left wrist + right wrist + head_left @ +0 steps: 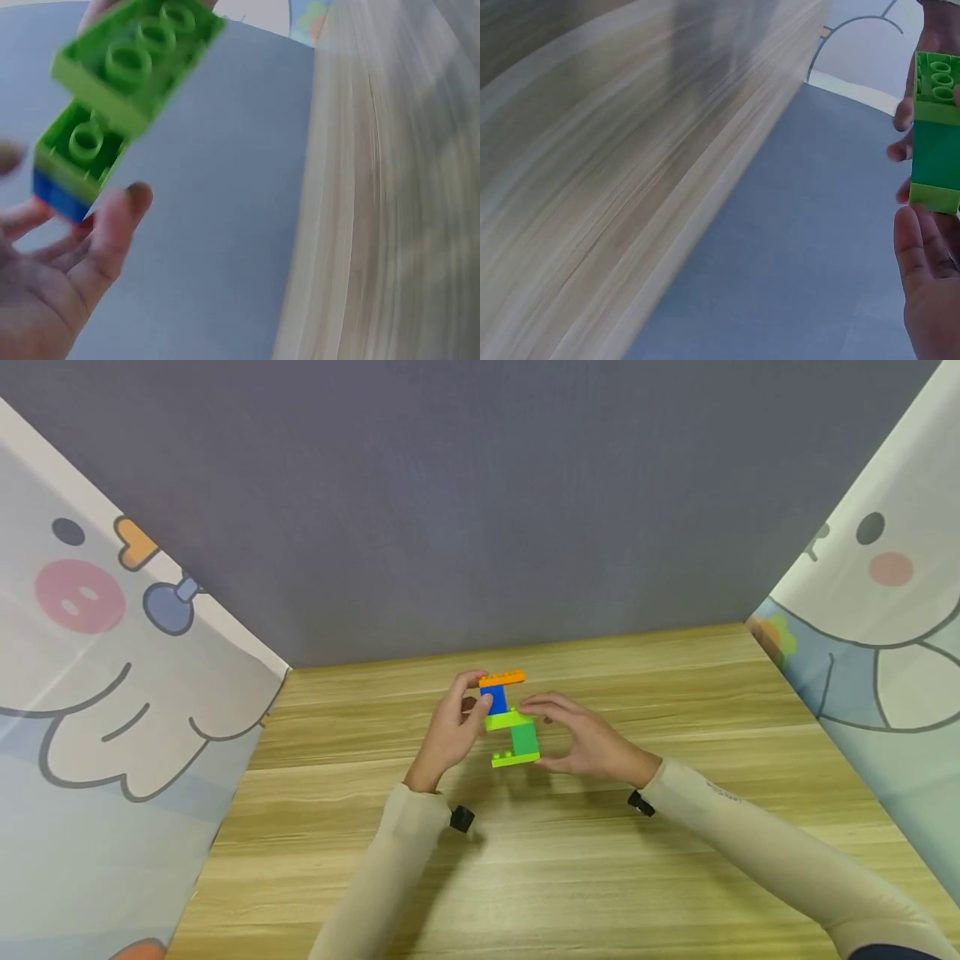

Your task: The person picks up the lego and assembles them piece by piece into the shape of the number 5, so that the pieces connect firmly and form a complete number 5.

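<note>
A zigzag stack of toy building bricks is held up between both hands. At its top is an orange brick (pixel 502 678), over a blue brick (pixel 497 699). Below come a lime brick (pixel 504 720), a green brick (pixel 526 739) and another lime brick (pixel 514 760) at the bottom. My left hand (pixel 450 735) grips the upper part, thumb against the blue brick. My right hand (pixel 588 743) holds the lower right part between fingers above and thumb at the bottom lime brick. Hollow undersides of the lime bricks (pixel 97 94) show in the left wrist view.
The wood-grain table (pixel 600 860) lies under the hands. A grey panel (pixel 480 510) stands behind it, with cartoon-printed side walls at left (pixel 82 693) and right (pixel 885 652). Black wrist straps show at the left cuff (pixel 462 818) and right cuff (pixel 641 803).
</note>
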The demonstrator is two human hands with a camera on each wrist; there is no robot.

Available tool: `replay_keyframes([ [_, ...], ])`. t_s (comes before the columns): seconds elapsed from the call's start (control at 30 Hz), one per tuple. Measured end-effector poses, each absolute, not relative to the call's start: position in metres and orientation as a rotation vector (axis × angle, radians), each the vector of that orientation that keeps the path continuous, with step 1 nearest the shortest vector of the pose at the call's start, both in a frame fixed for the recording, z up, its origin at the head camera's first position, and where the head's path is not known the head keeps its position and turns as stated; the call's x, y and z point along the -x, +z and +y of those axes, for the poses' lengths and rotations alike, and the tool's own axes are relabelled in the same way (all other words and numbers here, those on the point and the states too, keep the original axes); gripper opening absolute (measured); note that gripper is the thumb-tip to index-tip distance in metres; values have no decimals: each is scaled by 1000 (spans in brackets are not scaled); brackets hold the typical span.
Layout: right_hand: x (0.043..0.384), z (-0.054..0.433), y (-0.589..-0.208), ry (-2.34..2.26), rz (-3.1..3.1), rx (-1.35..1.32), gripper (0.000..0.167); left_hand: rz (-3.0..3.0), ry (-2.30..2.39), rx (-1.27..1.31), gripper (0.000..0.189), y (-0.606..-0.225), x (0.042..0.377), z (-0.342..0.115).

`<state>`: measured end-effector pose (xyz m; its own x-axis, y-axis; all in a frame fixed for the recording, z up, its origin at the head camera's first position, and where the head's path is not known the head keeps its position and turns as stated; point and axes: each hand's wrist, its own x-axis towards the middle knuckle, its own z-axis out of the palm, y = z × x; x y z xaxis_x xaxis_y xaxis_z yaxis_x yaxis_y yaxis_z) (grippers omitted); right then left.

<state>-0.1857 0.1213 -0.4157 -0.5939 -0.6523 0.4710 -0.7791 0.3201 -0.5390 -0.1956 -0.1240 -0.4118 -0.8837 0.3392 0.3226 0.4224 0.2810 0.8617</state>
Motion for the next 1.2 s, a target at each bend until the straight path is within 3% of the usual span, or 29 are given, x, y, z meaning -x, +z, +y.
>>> replay_keyframes([
  [0.13, 186, 127, -415, 1114, -2428, -1317, 77, -2560, -1461, 908, 71, -412, 198, -131],
  [0.23, 186, 129, -416, 1103, -2479, -1318, 76, -2619, -1327, 974, 80, -414, 200, -135],
  [0.6, 196, 126, -442, 1116, -2770, -1302, 68, -3009, -853, 949, 73, -440, 222, -133],
  [1.2, 205, 122, -467, 1118, -2957, -1217, 75, -3177, -841, 900, 80, -469, 234, -123],
])
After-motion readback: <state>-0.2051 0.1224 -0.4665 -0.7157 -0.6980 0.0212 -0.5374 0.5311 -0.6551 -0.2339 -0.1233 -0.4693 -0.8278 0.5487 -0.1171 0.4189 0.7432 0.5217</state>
